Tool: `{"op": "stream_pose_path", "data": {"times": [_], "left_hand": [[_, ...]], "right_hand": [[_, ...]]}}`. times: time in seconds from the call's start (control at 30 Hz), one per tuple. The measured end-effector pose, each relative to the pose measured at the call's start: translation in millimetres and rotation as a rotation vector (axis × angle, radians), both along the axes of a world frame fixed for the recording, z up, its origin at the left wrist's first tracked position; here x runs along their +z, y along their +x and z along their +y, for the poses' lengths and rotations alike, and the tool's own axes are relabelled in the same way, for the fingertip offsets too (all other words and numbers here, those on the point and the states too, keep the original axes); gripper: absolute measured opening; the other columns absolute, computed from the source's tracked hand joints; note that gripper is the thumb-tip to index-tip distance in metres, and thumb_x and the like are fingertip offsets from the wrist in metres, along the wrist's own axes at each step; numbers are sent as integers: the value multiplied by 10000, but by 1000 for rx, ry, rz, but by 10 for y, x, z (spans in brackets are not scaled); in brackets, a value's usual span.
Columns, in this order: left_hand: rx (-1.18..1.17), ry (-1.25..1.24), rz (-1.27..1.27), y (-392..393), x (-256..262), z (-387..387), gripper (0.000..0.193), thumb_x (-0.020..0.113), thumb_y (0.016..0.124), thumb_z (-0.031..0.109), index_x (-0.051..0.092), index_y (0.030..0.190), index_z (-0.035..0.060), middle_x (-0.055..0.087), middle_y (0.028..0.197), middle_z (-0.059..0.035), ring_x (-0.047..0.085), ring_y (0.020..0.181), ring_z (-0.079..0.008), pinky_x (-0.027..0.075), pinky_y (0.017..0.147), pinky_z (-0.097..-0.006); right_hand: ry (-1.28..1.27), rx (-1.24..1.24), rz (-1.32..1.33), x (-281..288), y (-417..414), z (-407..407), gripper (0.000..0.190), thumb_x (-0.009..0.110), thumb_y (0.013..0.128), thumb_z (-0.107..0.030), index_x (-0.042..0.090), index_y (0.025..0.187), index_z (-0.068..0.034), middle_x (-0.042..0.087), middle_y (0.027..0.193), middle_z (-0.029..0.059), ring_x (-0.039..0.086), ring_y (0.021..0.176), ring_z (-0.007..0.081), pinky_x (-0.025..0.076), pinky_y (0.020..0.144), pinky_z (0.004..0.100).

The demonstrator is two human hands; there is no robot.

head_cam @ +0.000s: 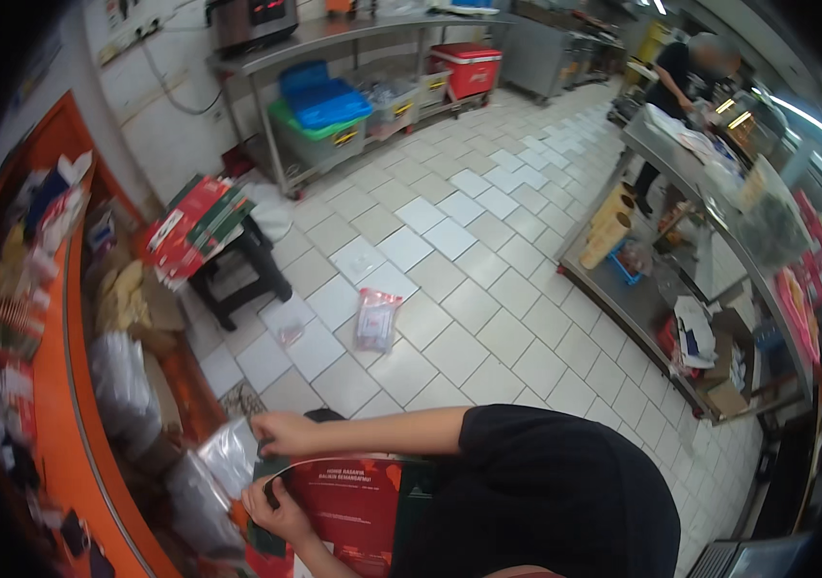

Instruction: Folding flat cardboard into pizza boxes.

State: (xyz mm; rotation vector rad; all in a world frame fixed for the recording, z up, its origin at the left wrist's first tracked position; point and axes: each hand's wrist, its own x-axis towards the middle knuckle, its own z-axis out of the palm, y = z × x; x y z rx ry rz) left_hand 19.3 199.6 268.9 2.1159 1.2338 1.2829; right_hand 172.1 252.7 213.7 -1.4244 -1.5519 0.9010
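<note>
A red and green printed cardboard sheet (342,506), which bears writing, lies in front of my body and is bowed along its upper edge. My right hand (284,433) pinches its green end at the far corner. Lower down, my left hand (277,513) grips the same green end, with the thumb bent over a dark gap in the board. Clear plastic bags (201,484) lie just beyond both hands. On a black stool (241,267) rests a stack of similar red and green cardboard sheets (198,224).
An orange counter (68,404) runs along the left, holding clutter and plastic packs. A sealed plastic packet (378,321) lies on the tiled floor (454,339). Steel tables stand at the back (353,32) and right (729,238). Another person (678,79) stands behind the right one.
</note>
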Motion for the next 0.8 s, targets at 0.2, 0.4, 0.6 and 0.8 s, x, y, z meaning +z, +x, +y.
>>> {"op": "stream_pose_path", "data": {"times": [0.2, 0.4, 0.6, 0.8], "left_hand": [[-33, -144, 3, 116, -306, 225, 299, 599, 907, 272, 569, 832, -16, 535, 762, -143, 518, 756, -322, 402, 696, -403], [-58, -207, -19, 107, -395, 305, 320, 574, 924, 281, 549, 840, -27, 524, 779, -156, 509, 755, -322, 402, 694, -396], [-87, -238, -41, 166, -427, 325, 301, 573, 925, 250, 549, 840, -38, 515, 775, -155, 504, 751, -316, 402, 695, -394], [-41, -186, -54, 65, -298, 283, 170, 624, 854, 150, 595, 848, -17, 553, 778, -156, 525, 745, -331, 415, 687, -405]], "right_hand": [[23, -98, 118, -320, 64, -1, 340, 764, 692, -264, 553, 805, -22, 555, 649, 115, 558, 614, 283, 411, 553, 385], [9, -22, 118, -316, 79, 36, 368, 728, 756, -322, 531, 719, -14, 496, 566, 88, 474, 524, 208, 359, 497, 351], [-89, -28, 106, -168, 184, -42, 356, 729, 673, -325, 635, 763, 5, 577, 610, 129, 575, 573, 241, 415, 529, 360], [-14, 36, 39, -290, 64, 69, 364, 709, 674, -305, 675, 867, 2, 648, 747, 206, 628, 680, 332, 466, 637, 414]]}}
